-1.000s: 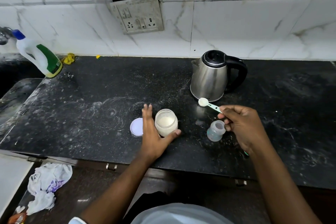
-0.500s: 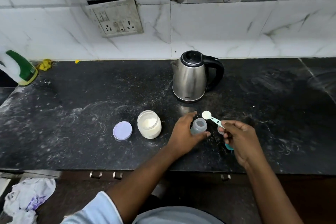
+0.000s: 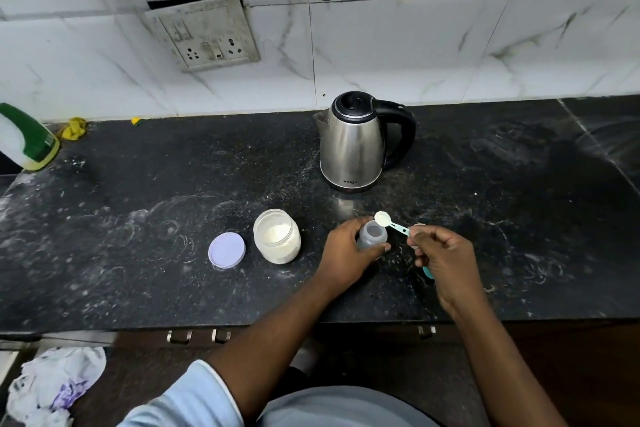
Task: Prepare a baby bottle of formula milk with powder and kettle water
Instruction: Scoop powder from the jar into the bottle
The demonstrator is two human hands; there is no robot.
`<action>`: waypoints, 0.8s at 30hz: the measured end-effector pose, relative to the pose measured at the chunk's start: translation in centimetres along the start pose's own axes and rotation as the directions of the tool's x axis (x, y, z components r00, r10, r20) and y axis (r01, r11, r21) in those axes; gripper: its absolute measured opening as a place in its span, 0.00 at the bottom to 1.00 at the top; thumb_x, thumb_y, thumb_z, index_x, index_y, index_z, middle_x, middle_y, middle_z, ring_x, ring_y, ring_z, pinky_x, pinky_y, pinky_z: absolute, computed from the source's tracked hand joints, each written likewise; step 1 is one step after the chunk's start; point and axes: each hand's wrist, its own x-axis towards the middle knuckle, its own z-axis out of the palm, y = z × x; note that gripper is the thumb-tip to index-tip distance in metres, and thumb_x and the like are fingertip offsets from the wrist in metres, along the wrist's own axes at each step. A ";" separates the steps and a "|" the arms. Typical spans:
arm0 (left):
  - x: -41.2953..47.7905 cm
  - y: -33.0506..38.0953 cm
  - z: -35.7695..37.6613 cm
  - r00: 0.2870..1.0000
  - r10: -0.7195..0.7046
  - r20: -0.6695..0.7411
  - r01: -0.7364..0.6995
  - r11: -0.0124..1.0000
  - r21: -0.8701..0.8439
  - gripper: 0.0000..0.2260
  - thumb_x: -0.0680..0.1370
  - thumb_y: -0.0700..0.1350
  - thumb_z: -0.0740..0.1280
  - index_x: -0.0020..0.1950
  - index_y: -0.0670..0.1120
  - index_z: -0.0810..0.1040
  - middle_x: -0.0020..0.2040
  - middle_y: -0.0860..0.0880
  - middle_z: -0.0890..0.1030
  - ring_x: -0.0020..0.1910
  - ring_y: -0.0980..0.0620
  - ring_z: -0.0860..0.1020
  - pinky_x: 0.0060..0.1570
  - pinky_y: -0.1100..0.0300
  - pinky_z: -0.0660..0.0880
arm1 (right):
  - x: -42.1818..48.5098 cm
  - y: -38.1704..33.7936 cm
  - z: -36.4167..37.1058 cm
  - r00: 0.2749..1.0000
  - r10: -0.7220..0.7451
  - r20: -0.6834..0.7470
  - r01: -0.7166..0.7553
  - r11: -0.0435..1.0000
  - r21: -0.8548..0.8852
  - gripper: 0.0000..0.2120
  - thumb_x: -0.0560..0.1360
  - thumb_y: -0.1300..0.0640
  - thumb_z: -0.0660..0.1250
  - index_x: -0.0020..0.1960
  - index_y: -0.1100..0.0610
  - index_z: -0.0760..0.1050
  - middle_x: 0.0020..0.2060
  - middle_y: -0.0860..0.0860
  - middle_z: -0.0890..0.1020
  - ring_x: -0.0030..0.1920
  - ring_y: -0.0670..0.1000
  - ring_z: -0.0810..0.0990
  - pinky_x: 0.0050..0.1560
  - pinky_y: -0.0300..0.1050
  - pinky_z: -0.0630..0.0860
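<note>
Fingers of left hand (image 3: 346, 255) wrap the open baby bottle (image 3: 372, 235) on counter (image 3: 138, 218); right hand (image 3: 441, 255) pinches scoop (image 3: 389, 222), powder-filled bowl at bottle's far-right rim, near kettle (image 3: 356, 142).

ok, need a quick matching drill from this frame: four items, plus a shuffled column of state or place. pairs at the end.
Items:
1. scoop
2. baby bottle
3. powder jar
4. purple lid

States:
A. open, stands between lid and bottle
B. lies flat on the counter, left of the jar
C. held in the right hand, bowl full, at the bottle mouth
D. steadied by the left hand

Pairs: 1-C, 2-D, 3-A, 4-B
</note>
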 end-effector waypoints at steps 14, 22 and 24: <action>0.1 -0.5 0.2 1.000 0.002 -0.009 -0.002 1.000 -0.025 0.25 0.72 0.46 0.85 0.67 0.45 0.85 0.60 0.52 0.87 0.54 0.63 0.83 0.54 0.77 0.73 | 0.4 0.8 -0.4 0.996 -0.088 0.015 0.089 0.989 -0.119 0.05 0.78 0.62 0.74 0.52 0.57 0.87 0.47 0.54 0.87 0.33 0.42 0.79 0.34 0.36 0.79; 0.2 -1.0 0.3 1.000 0.020 -0.009 -0.020 1.000 -0.011 0.25 0.72 0.47 0.85 0.67 0.46 0.84 0.60 0.53 0.87 0.53 0.67 0.82 0.55 0.78 0.72 | 0.2 0.7 -0.5 0.996 -0.089 0.028 0.092 0.988 -0.123 0.05 0.78 0.62 0.74 0.50 0.52 0.87 0.43 0.49 0.88 0.33 0.42 0.79 0.35 0.36 0.79; 0.2 -1.0 0.3 1.000 0.018 -0.010 -0.018 1.000 -0.010 0.25 0.72 0.47 0.85 0.68 0.46 0.84 0.60 0.53 0.87 0.53 0.72 0.80 0.55 0.78 0.72 | 0.0 0.5 -0.4 0.995 -0.093 0.031 0.096 0.987 -0.126 0.05 0.78 0.62 0.74 0.50 0.52 0.86 0.43 0.45 0.88 0.33 0.42 0.79 0.35 0.36 0.79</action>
